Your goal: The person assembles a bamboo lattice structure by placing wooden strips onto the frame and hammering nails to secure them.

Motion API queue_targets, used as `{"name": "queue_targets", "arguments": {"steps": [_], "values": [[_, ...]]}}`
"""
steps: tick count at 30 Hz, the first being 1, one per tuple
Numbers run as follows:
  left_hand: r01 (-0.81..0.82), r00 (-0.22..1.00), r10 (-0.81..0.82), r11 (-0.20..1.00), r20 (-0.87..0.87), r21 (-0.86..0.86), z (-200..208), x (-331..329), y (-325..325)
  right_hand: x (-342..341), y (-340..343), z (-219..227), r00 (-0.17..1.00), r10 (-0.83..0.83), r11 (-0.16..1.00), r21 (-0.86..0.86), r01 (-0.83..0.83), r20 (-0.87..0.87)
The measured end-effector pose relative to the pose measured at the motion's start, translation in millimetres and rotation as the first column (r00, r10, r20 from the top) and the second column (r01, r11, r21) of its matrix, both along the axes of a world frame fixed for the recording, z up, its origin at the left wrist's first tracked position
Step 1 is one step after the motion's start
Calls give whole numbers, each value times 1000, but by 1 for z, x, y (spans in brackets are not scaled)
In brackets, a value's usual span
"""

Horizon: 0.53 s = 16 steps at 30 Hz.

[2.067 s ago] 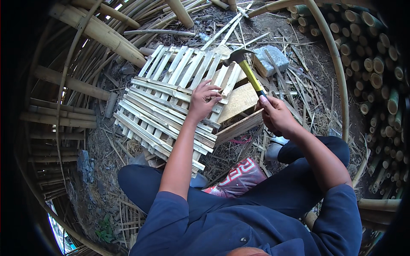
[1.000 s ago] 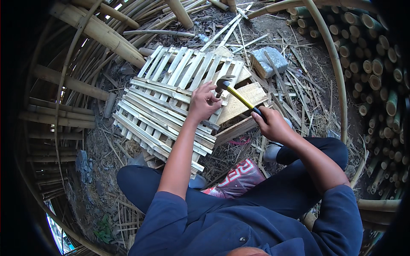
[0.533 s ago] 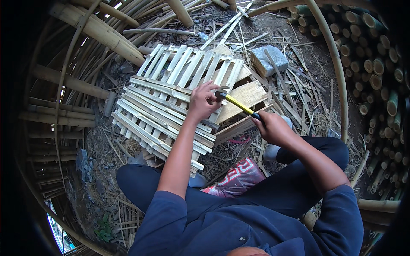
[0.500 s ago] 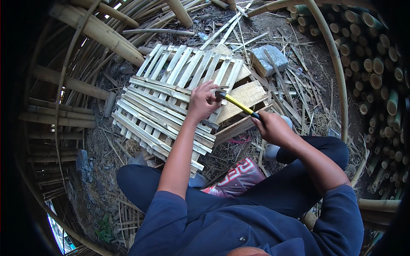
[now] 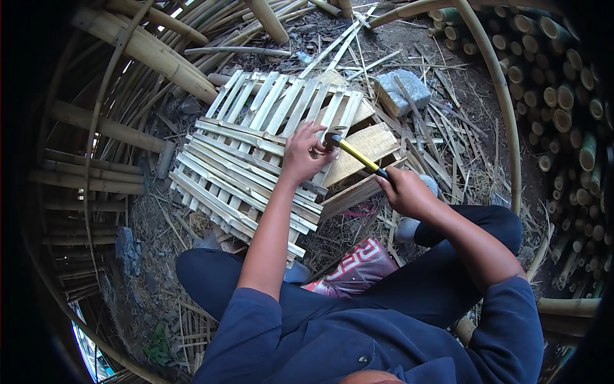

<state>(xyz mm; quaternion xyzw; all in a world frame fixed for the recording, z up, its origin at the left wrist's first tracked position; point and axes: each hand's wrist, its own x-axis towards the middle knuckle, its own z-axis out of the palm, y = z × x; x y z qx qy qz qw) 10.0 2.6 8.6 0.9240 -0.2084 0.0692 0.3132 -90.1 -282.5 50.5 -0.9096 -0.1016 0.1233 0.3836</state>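
Observation:
My right hand (image 5: 409, 191) is wrapped round the black grip of a hammer (image 5: 359, 154) with a yellow shaft. The hammer's dark head lies right at the fingertips of my left hand (image 5: 305, 155). Thumb and forefinger of that hand are curled toward each other over the slats; whatever they pinch is too small to make out. Beneath is a lattice of pale bamboo slats (image 5: 238, 168), one row crossing another. It rests partly over wooden boards (image 5: 367, 152) on its right side.
A grey stone block (image 5: 402, 91) sits beyond the boards among scattered bamboo strips. Cut bamboo poles (image 5: 563, 96) are stacked at the right, and thick poles (image 5: 150, 48) stand at the left. A red printed sack (image 5: 355, 269) lies between my legs.
The hammer head has turned slightly and sits a touch lower at my left fingertips. Both hands keep nearly the same places, and the lattice has hardly shifted.

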Motion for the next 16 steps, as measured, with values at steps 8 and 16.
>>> {"name": "queue_targets", "arguments": {"steps": [8, 16], "values": [[2, 1000, -2, 1000, 30, -12, -9, 6, 2, 0, 2, 1, 1000, 0, 1000, 17, -1, 15], [6, 1000, -6, 1000, -20, 0, -9, 7, 6, 0, 5, 16, 1000, 19, 999, -45, -19, 12]]}}
